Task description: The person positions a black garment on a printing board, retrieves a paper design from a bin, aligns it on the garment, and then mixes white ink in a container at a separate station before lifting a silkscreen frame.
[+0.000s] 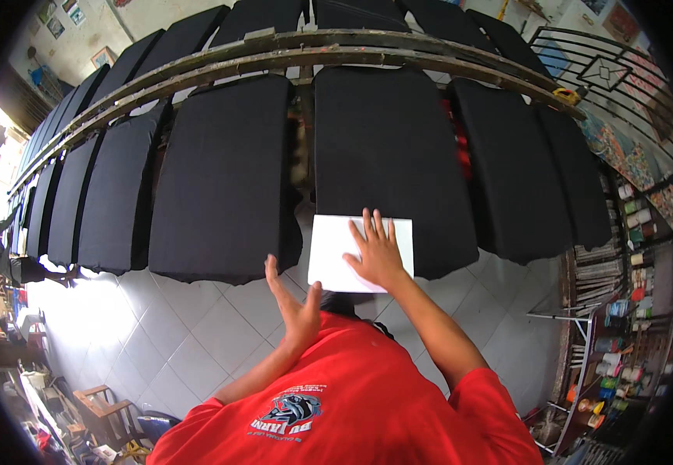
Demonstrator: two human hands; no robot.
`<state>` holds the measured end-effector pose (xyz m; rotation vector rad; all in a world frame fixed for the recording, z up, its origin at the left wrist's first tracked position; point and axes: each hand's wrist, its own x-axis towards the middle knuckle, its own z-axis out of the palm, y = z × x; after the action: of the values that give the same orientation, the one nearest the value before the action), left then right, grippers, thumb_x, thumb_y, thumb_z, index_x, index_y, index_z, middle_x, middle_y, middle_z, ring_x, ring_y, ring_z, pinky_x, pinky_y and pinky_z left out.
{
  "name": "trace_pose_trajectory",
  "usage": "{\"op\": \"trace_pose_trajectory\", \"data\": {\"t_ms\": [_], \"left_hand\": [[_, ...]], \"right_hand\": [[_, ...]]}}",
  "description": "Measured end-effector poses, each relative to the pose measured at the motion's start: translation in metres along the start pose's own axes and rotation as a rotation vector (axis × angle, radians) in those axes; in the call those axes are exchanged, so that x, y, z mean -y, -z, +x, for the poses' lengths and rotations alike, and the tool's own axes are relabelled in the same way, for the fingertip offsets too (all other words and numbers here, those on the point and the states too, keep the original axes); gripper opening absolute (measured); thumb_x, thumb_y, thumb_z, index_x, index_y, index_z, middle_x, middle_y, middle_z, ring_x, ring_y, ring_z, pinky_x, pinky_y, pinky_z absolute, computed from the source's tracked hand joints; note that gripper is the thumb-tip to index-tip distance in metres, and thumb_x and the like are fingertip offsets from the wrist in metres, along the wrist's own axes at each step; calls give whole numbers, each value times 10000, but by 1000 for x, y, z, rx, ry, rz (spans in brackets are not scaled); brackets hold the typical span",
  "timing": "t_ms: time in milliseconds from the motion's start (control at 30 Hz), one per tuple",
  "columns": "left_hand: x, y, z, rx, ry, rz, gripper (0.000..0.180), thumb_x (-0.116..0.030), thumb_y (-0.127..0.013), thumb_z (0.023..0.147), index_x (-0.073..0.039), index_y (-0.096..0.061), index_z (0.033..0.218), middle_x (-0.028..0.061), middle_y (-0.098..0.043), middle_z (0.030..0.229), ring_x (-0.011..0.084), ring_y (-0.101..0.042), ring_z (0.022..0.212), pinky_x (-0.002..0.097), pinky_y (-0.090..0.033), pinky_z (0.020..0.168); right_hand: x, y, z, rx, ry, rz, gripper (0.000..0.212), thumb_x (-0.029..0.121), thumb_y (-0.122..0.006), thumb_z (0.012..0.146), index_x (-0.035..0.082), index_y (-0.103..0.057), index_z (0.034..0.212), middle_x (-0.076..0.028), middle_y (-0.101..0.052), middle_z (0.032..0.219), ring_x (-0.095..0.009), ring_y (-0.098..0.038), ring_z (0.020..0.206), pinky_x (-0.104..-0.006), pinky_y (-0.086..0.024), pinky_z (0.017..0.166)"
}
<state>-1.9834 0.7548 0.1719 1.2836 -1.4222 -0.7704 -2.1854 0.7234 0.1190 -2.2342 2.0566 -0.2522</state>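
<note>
At the far left, near the lower corner of the view, a wooden chair (pixel 102 401) stands on the grey tiled floor (pixel 177 333). From there a row of cloth-covered black boards (pixel 119 186) runs across, with wooden rails (pixel 236 63) along their far ends and more such boards beyond.

The left hand (pixel 294 310) is near the close right corner of a wide black board (pixel 224 170), its thumb and fingers well apart and clamped on nothing. The thumb tip is at the near left corner of a white sheet (pixel 329 256); I cannot tell if it touches.

The sheet is over the near left corner of the next board, the middle board (pixel 387 147), reaching a little past its left and near edges. Its upper face shows plain white.

The right hand (pixel 375 254) is laid flat on the sheet, right of its middle, with fingers spread.

Below the hands, the red shirt (pixel 383 387) bears a dark fish-like emblem (pixel 294 411) with bold white lettering and smaller lines, upside down here. At the far right, paint jars (pixel 609 364) crowd a shelf; their labels are too small to read.
</note>
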Motion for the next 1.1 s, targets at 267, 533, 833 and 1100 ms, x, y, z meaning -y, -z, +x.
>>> {"op": "trace_pose_trajectory", "data": {"t_ms": [267, 533, 833, 1100], "left_hand": [[81, -133, 121, 753, -351, 640, 912, -623, -381, 896, 71, -210, 1463, 257, -199, 1532, 377, -160, 1442, 497, -139, 1159], [117, -260, 313, 470, -506, 661, 791, -534, -377, 935, 64, -271, 1442, 263, -294, 1492, 376, -244, 1415, 480, -197, 1148], [130, -315, 349, 382, -635, 676, 769, -563, -334, 947, 18, -299, 1449, 241, -316, 1489, 361, -272, 1405, 453, -221, 1150], [44, -252, 77, 661, -344, 645, 863, -571, -378, 906, 61, -204, 1467, 271, -202, 1527, 389, -181, 1435, 502, -164, 1154]], "right_hand": [[-40, -21, 87, 138, 32, -71, 703, 392, -484, 864, 160, -280, 1496, -177, -138, 1573, -377, -125, 1452, -578, -140, 1135], [-147, -27, 297, -131, 164, -136, 614, 382, -428, 915, 195, -307, 1487, -168, -223, 1555, -354, -205, 1436, -545, -174, 1140], [-194, -34, 330, -221, 115, -247, 625, 446, -408, 931, 229, -266, 1500, -140, -199, 1566, -312, -181, 1450, -516, -158, 1161], [-160, 7, 51, 1, 115, 12, 647, 351, -466, 892, 181, -301, 1494, -168, -166, 1571, -367, -155, 1448, -561, -129, 1150]]}}
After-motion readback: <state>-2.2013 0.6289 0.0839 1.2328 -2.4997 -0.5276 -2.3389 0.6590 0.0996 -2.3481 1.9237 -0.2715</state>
